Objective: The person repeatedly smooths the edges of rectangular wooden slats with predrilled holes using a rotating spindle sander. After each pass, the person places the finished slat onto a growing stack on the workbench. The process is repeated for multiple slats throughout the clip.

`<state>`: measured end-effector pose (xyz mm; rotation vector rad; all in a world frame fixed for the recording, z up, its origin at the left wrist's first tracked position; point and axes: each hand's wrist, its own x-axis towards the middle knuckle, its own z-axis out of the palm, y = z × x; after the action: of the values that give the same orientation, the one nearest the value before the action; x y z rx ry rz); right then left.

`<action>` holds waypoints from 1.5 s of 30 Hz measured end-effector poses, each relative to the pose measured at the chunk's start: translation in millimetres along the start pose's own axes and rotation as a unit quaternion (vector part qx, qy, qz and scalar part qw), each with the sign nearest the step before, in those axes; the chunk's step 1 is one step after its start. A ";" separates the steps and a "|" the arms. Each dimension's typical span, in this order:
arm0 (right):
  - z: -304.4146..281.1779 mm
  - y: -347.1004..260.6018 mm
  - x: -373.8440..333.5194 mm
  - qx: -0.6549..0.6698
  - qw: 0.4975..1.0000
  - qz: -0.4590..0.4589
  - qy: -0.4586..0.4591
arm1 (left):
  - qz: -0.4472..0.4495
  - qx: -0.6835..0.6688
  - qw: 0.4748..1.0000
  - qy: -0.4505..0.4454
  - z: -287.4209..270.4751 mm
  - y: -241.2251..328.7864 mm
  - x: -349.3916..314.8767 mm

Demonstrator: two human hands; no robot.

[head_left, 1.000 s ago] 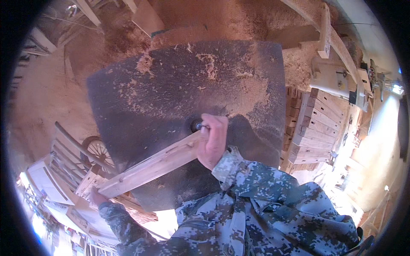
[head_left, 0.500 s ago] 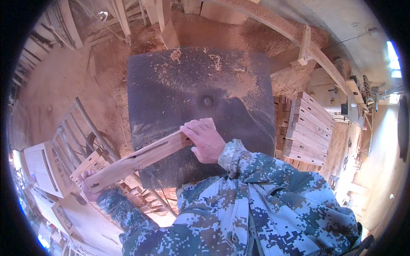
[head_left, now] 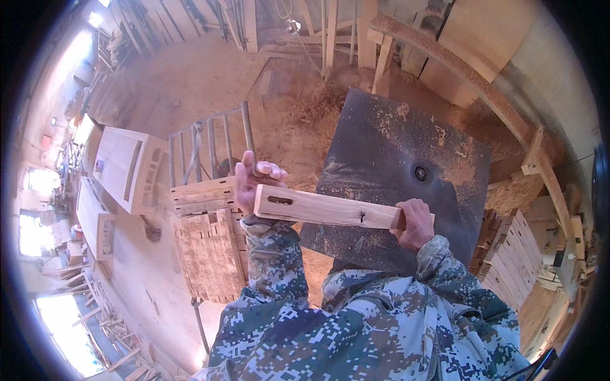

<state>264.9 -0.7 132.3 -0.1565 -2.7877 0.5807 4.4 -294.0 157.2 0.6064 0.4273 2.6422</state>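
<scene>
A pale wooden bar [head_left: 330, 208] spans the space in front of my body, with an elongated slot near its left end and a dark knot farther right. My right hand [head_left: 414, 223] grips it near the right end, fingers over the top edge. At the other end, my left hand [head_left: 254, 181] lies against the wood, partly hidden by it, with fingers apart and pointing away from me. Under the bar's right half is a dark, dusty machine table [head_left: 400, 143] with a round spindle [head_left: 420, 171] rising from it, sawdust scattered around.
A cart with a metal rail frame [head_left: 210, 143] carries stacked wooden pieces [head_left: 206, 244] on the left. Beyond it stand pale wooden cabinet-like units [head_left: 127, 166]. Slotted bars [head_left: 511, 257] are piled to the right of the table. A curved wooden beam [head_left: 473, 73] arches behind it.
My view has swung left, so the table appears farther right. The bar has moved off toward the cart and is turned. My left hand's fingers have opened; my right hand keeps its grip.
</scene>
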 end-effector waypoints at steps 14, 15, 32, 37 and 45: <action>5.8 44.1 -32.8 -0.043 0.991 -0.076 0.102 | -0.040 -0.027 0.998 0.043 59.3 -52.7 -44.2; 5.4 45.3 -36.1 -0.049 0.990 -0.074 0.113 | -0.053 -0.038 0.998 0.023 61.9 -59.0 -40.3; -29.4 72.6 -220.4 0.333 0.866 0.321 -0.188 | -0.335 -0.158 0.928 0.043 169.6 -197.8 -76.9; -13.9 90.2 -241.1 0.646 0.659 0.293 -0.249 | -0.346 -0.062 0.935 0.051 174.9 -235.5 -87.6; -6.2 70.2 -220.0 0.408 0.769 0.490 -0.039 | -0.389 0.269 0.860 0.190 100.6 -277.8 -124.8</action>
<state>479.5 29.8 52.7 -1.4136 -2.0165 1.9600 240.0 -85.2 96.4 0.0014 1.2548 1.8183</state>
